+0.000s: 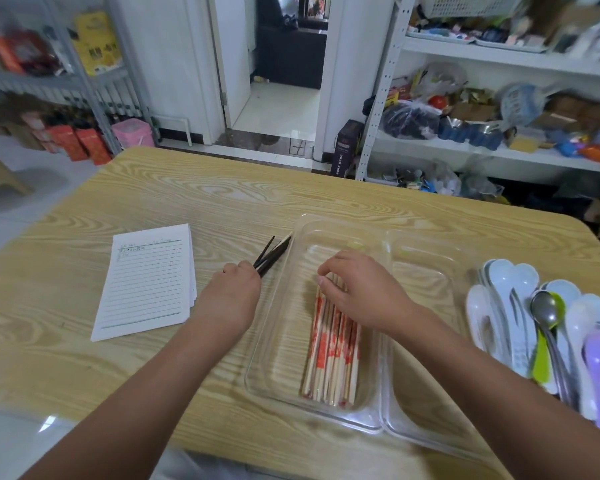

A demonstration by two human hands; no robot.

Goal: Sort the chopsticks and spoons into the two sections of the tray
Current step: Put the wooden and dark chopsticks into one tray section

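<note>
A clear plastic two-section tray [383,355] lies on the wooden table. Its left section holds a bundle of wooden chopsticks with red print [329,355]; its right section holds nothing. My right hand [364,289] rests on the far ends of that bundle, fingers curled over them. My left hand [234,292] is left of the tray, shut on several dark chopsticks [271,254] whose tips point away toward the tray's far left corner. A pile of spoons [548,327], white, lilac, green and one metal, lies right of the tray.
A lined white notepad [149,285] lies on the table left of my left hand. Cluttered shelves stand behind the table on both sides, with an open doorway between them. The table's far right corner is rounded.
</note>
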